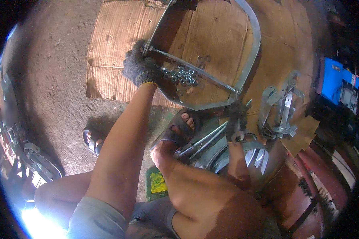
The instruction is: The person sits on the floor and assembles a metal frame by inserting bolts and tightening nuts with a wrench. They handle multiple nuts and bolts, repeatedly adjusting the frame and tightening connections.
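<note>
My left hand [139, 67], in a grey knit glove, is closed around the left side of a galvanized, D-shaped metal frame [254, 44], beside a bolted end. A threaded rod [195, 69] runs across the frame from that end to its lower right corner. Just below that corner is my right hand [236, 118], in a dark glove, its fingers bent and deep in shadow. Metal rods [205, 139] lie in line with this hand, and a tip shows beyond it; whether it grips them is unclear. Loose nuts [183, 75] lie in a pile within the frame's outline.
Flattened cardboard [111, 40] covers the concrete floor [56, 71]. Bent metal brackets [281, 109] stand at right, near a blue box [332, 79]. Round metal rings [217, 153] lie by my sandalled foot [179, 127]. More metal parts [38, 155] sit at far left, and a green-yellow packet [157, 182] lies below.
</note>
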The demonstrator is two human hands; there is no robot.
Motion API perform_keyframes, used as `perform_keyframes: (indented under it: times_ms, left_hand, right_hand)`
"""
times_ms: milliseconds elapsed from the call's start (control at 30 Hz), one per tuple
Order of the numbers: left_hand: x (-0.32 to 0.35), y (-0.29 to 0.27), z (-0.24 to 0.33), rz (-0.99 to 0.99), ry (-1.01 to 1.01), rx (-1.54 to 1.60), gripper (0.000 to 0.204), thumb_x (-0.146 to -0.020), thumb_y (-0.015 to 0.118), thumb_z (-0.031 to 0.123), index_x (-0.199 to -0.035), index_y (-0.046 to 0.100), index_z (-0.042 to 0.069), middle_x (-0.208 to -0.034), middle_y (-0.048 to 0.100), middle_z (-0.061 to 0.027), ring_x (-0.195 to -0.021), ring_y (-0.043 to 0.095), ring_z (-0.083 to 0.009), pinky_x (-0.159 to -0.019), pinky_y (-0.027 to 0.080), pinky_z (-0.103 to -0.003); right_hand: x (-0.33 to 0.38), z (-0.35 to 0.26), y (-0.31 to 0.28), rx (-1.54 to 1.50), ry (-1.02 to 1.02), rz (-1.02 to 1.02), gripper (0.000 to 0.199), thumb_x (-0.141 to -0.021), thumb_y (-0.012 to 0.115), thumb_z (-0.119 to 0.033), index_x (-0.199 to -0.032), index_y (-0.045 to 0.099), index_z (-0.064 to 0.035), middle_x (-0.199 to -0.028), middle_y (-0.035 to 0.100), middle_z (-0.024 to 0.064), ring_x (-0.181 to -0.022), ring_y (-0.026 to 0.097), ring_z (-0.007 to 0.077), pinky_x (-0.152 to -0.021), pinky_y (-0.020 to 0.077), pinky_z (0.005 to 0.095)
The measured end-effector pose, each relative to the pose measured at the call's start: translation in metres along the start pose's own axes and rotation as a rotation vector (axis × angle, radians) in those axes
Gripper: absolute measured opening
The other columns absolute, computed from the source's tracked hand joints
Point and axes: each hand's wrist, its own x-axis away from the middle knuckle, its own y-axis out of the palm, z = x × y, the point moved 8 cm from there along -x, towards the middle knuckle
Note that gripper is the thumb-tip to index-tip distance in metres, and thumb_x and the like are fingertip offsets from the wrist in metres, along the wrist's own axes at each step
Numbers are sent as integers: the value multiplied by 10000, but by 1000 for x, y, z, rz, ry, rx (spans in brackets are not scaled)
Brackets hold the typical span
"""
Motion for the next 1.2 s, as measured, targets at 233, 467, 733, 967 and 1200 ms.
perform_keyframes:
  times_ms: [233, 467, 733, 967, 1200]
  left_hand:
    - [-6, -9, -11, 55, -22, -56, 473, -784, 660, 163, -1212, 664, 364, -1159, 678, -66, -1094, 645, -331, -909, 476, -543]
    - [-7, -4, -11, 64, -18, -32, 379, -830, 693, 323, -1207, 681, 355, -1145, 687, -93, -1081, 660, -351, -897, 501, -541]
    - [-14, -6, -21, 35, -35, -89, 356, -846, 703, 327, -1200, 693, 359, -1128, 696, -100, -1065, 668, -349, -885, 515, -523]
    - [-7, -9, -22, 90, -40, 15, 392, -802, 711, 309, -1193, 707, 342, -1080, 693, -70, -1052, 644, -336, -907, 457, -516]
    - [-1, -12, -11, 82, -32, 83, 429, -767, 779, 418, -1177, 712, 312, -1094, 681, -74, -1047, 627, -344, -897, 445, -514]
  right_hand:
    - [-1, -73, 93, 662, -136, -20, 209, -990, 647, -314, -905, 625, -125, -783, 575, -20, -655, 515, 96, -560, 388, 270]
    - [-57, -72, 92, 845, -139, -113, 305, -999, 626, -415, -964, 646, -113, -826, 612, -28, -680, 532, 90, -573, 407, 297]
    - [43, -49, 105, 411, -306, -451, 172, -1021, 619, -258, -1078, 598, -97, -986, 614, 13, -899, 563, 118, -769, 484, 277]
    - [56, 0, 224, 605, -258, -498, 213, -1005, 635, -199, -1171, 607, -70, -1054, 636, 34, -932, 595, 174, -835, 504, 297]
    - [74, 45, 355, 1184, -1195, -1010, 381, -997, 609, -226, -1343, 599, -68, -1336, 625, 111, -1224, 594, 264, -993, 475, 440]
